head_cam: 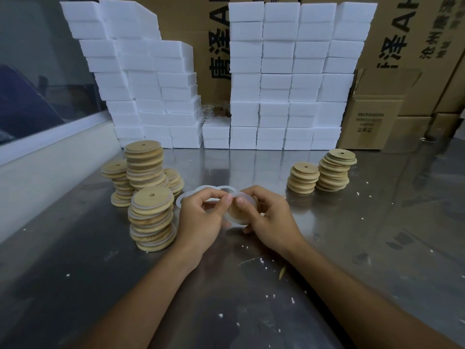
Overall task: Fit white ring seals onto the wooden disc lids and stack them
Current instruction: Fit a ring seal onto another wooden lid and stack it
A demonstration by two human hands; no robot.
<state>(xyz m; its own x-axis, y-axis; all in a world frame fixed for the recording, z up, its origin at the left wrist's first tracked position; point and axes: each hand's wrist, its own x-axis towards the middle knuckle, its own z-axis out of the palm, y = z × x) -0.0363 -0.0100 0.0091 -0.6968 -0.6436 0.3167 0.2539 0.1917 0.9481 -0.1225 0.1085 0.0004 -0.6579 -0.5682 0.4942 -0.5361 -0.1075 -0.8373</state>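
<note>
Four stacks, left of centre: sealed lids (151, 217) piled up on the steel table (352, 248), the nearest stack leaning a bit, white rims showing between the discs.
Upper left of the frame: foam blocks (151, 79) walled up, more of them running across the top middle.
Your left hand (201, 217): just left of centre, fingers curled, pinching the edge of the white ring seal (241, 197) at the top.
Loose rings (198, 191): a few lying flat on the table right behind your hands, touching each other.
Wooden disc lid (237, 210): dead centre, held up off the table between both hands, ring stretched partly round its rim.
Your right hand (271, 217): fingers wrapped round the lid from the right, thumb pressing on the ring.
Right of centre: two stacks of bare discs (324, 175), no white rims visible, standing just beside each other.
Upper right: cardboard boxes (377, 117) behind it all.
</note>
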